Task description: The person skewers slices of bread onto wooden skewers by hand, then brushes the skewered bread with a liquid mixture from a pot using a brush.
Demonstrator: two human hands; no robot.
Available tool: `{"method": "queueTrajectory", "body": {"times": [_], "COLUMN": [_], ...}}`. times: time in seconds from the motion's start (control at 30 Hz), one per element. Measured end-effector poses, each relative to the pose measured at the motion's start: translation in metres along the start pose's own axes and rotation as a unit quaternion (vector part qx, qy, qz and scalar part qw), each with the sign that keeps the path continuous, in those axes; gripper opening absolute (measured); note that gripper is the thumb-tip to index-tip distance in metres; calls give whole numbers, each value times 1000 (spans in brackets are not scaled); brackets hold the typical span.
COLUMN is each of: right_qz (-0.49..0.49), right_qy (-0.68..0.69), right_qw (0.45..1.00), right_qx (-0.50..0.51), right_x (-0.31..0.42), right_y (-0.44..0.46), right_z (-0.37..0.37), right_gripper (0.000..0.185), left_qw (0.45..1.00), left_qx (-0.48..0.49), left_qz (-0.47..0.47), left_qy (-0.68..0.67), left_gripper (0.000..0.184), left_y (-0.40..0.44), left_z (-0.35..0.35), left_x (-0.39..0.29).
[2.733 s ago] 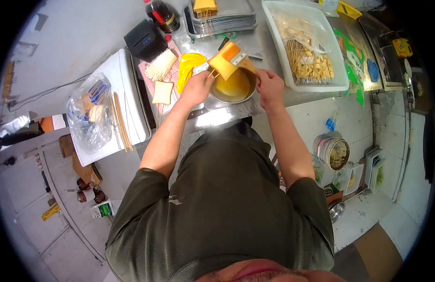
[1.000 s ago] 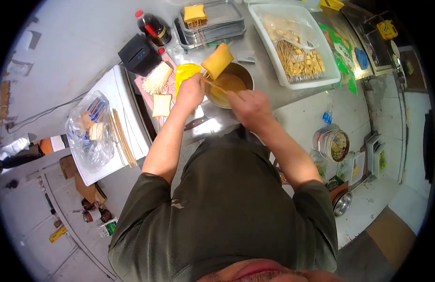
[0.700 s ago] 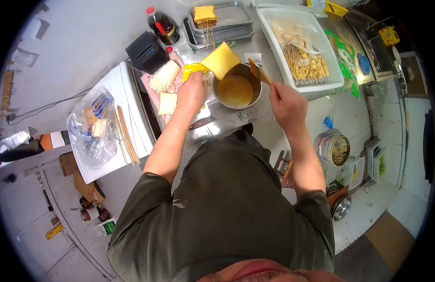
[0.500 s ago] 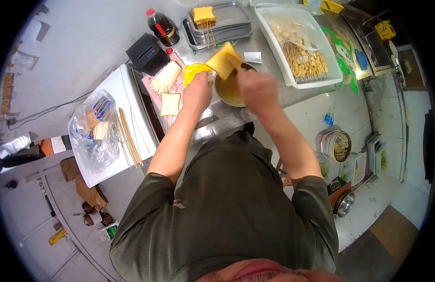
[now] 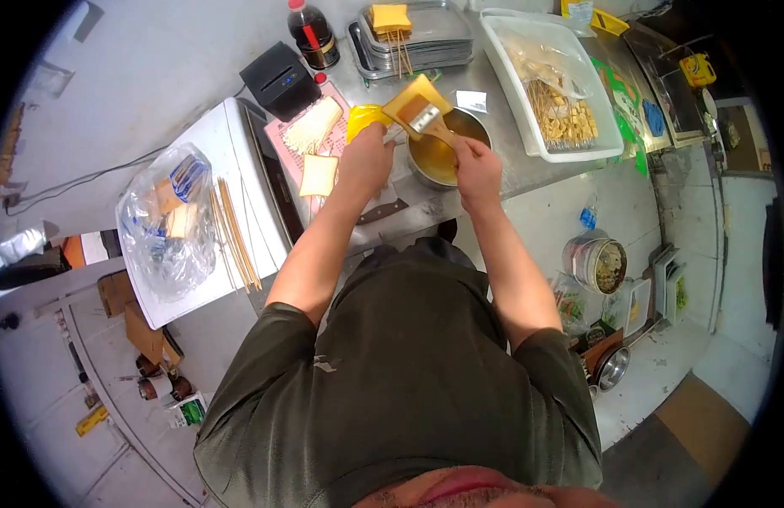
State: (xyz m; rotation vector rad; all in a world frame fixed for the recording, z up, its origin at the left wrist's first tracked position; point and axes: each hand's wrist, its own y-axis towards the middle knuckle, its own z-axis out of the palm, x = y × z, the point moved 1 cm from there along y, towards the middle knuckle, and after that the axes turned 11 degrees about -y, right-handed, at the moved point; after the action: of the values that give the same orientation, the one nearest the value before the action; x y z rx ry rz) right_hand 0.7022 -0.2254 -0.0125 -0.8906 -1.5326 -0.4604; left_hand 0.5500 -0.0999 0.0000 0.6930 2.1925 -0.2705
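Observation:
A flat basting brush [image 5: 434,124] with a wooden handle is in my right hand [image 5: 479,172], its bristles against a yellow-coated bread slice [image 5: 417,91]. My left hand [image 5: 368,159] is closed at the slice's lower left, seemingly round its skewers; the grip is mostly hidden. Both slice and brush are over a metal pot [image 5: 445,180] of yellowish liquid. Behind my left hand lies a yellow bag [image 5: 364,118]. Another bread slice [image 5: 319,175] rests to the left, below a bundle of thin white enoki-like strands [image 5: 314,127]. A knife [image 5: 383,210] lies near the table edge.
Stacked metal trays [image 5: 421,52] hold skewered bread [image 5: 390,17] at the back. A white bin [image 5: 540,144] of skewered food stands right. A dark bottle [image 5: 314,38] and black printer [image 5: 280,80] are back left. Loose skewers [image 5: 231,233] and a plastic bag [image 5: 167,229] lie left.
The brush, blurred earlier, now shows clearly with its bristles on the slice. My right hand is lower, near the pot's right rim. The camera view has shifted slightly.

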Motion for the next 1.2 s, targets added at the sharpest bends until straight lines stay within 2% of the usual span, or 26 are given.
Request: {"method": "queueTrajectory", "body": {"times": [0.17,0.3,0.4,0.5,0.53,0.6,0.8,0.93,1.0,1.07,1.13,1.2], "right_qz": [69,39,68,81,84,67,-10,-56,-91,-162,-209,-229], "right_qy": [-14,51,-2,-43,-54,-104,-159,-179,-236,-333,-397,-444], "right_qw": [996,997,998,996,995,992,984,974,955,913,870,836], "right_qx": [-49,-51,-2,3,1,22,79,125,157,174,204,228], "right_x": [-4,24,4,-4,-6,-3,-16,-15,-17,-7,5,6], "right_y": [-15,-11,-3,6,9,24,67,90,97,106,112,116], "right_z": [-35,-23,-16,-47,-57,-70,-77,-78,-84,-91,-95,-96], "right_gripper": [15,17,16,18,19,21,26,25,24,19,16,14], "left_qw": [1000,1000,999,996,996,993,984,979,979,980,978,974], "left_qx": [17,-1,-17,-72,-77,-91,-172,-174,-161,-129,-102,-95], "left_qz": [-5,23,20,40,19,-21,-44,-96,-115,-129,-156,-164], "left_qy": [17,-13,-36,-36,-47,-66,-8,38,53,78,97,121], "left_gripper": [30,28,27,29,29,30,31,33,34,34,35,37], "left_y": [4,6,14,28,36,54,151,223,247,260,275,273], "left_z": [4,8,6,8,5,-2,2,21,33,40,54,54], "left_x": [12,7,2,20,18,11,4,2,7,6,33,21]}}
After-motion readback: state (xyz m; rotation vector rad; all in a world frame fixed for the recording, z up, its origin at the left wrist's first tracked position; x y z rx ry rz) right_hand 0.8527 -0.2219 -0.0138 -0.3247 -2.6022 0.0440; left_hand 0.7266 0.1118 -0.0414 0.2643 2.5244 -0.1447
